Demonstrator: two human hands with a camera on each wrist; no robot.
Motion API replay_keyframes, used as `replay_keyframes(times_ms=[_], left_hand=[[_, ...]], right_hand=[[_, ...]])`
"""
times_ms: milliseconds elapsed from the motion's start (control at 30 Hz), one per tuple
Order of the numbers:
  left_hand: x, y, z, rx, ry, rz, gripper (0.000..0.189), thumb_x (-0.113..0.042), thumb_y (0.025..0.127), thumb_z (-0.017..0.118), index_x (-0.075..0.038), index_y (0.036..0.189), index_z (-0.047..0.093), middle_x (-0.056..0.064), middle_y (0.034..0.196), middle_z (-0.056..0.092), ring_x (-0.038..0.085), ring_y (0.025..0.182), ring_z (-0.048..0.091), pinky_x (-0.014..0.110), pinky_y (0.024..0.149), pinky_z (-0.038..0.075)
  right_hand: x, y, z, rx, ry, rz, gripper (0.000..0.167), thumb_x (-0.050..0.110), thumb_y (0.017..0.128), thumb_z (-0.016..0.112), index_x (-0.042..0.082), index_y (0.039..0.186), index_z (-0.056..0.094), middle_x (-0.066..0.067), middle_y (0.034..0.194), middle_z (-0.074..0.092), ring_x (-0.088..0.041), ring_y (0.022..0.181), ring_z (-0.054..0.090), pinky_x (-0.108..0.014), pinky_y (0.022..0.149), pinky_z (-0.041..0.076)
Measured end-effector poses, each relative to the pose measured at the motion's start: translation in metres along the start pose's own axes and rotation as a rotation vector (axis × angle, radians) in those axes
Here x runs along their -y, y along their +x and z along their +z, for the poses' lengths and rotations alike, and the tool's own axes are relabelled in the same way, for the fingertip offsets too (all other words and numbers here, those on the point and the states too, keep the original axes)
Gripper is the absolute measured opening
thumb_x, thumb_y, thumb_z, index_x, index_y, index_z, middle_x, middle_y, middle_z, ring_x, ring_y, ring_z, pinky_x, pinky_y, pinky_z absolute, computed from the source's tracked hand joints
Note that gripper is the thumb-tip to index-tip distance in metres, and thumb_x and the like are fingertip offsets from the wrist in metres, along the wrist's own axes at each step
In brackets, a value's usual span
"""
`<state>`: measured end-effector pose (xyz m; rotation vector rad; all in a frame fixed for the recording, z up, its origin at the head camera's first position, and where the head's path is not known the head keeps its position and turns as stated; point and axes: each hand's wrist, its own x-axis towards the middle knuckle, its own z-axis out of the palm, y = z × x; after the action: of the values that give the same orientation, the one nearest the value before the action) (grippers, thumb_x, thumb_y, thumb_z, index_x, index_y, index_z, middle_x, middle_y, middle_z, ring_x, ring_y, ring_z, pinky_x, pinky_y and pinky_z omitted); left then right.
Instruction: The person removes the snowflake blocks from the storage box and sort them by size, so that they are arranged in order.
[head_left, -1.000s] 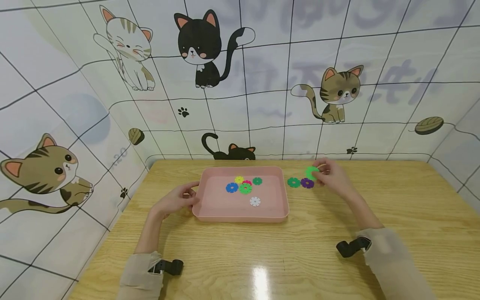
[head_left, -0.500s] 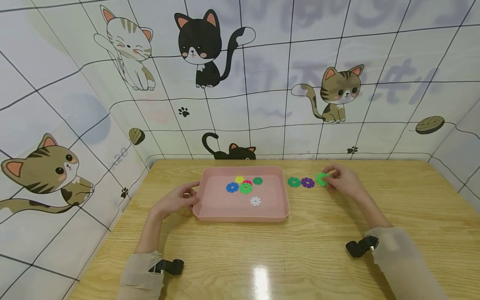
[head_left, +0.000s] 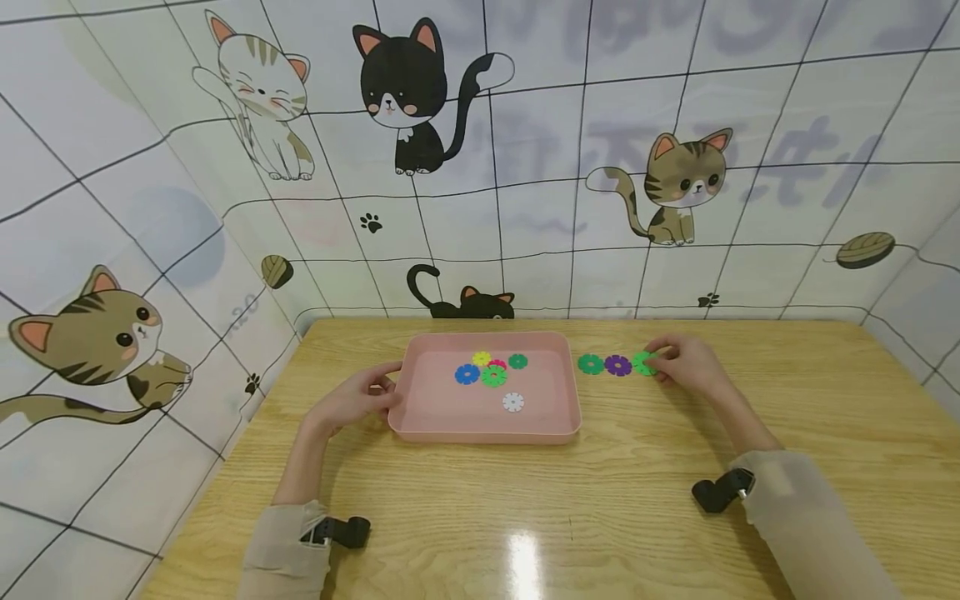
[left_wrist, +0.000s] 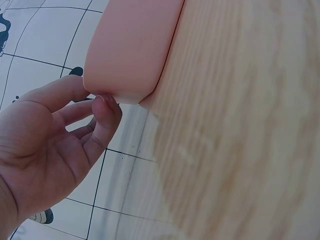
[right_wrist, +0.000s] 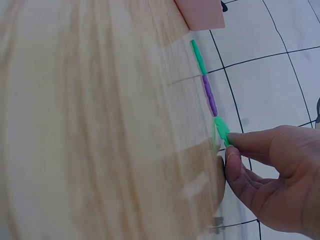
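My left hand (head_left: pixel 352 398) holds the left end of a shallow pink tray (head_left: pixel 480 427); in the left wrist view its index finger and thumb (left_wrist: pixel 107 107) are at the tray's end wall. To the right of the tray, my right hand (head_left: pixel 686 364) pinches a light green notched plastic disc (head_left: pixel 642 363) by its right edge. That disc is slightly tilted in the right wrist view, its far edge at a purple notched disc (right_wrist: pixel 209 95). A dark green disc (head_left: pixel 590 364) lies left of the purple one, making a row.
Inside the tray lie more notched discs: blue (head_left: pixel 467 374), yellow (head_left: pixel 482 358), white (head_left: pixel 513 402), dark green (head_left: pixel 517 361), and a light green one (head_left: pixel 493 376) overlapping a pink one (head_left: pixel 497 364). The wooden table (head_left: pixel 450 517) ends at a cat-patterned wall (head_left: pixel 540 167).
My right hand has carried the light green disc rightward and down, from above the purple disc to the row's right end. My left hand has stayed at the tray.
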<state>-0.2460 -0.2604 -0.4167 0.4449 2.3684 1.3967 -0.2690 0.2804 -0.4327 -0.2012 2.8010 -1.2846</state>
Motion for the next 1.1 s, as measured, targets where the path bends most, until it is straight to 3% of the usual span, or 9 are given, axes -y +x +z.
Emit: replay_keyframes(times_ms=[433,700,1100], left_hand=[[0.0,0.0,0.002,-0.005,0.003,0.005,0.062,-0.006,0.101,0.059,0.006,0.154,0.031,0.013,0.101,0.052,0.021,0.084,0.058,0.032,0.076,0.053],[0.001,0.0,0.002,-0.004,-0.009,0.012,0.061,-0.006,0.101,0.059,0.005,0.155,0.032,0.013,0.1,0.051,0.023,0.083,0.057,0.032,0.074,0.053],[-0.001,0.001,0.001,0.001,-0.012,0.023,0.061,-0.004,0.101,0.059,0.005,0.155,0.032,0.014,0.1,0.052,0.022,0.08,0.058,0.032,0.073,0.053]], right_hand=[[-0.003,0.0,0.0,0.018,-0.006,0.029,0.039,0.013,0.098,0.066,-0.015,0.124,0.056,-0.017,0.091,0.068,-0.016,0.069,0.065,-0.026,0.061,0.055],[0.002,-0.007,-0.001,-0.011,0.018,-0.005,0.038,0.013,0.101,0.061,-0.013,0.127,0.055,-0.025,0.102,0.066,-0.02,0.072,0.065,-0.028,0.064,0.057],[0.031,-0.003,0.007,-0.072,0.017,-0.101,0.035,0.014,0.099,0.064,-0.008,0.126,0.059,-0.02,0.103,0.065,-0.03,0.087,0.067,-0.03,0.065,0.056]])
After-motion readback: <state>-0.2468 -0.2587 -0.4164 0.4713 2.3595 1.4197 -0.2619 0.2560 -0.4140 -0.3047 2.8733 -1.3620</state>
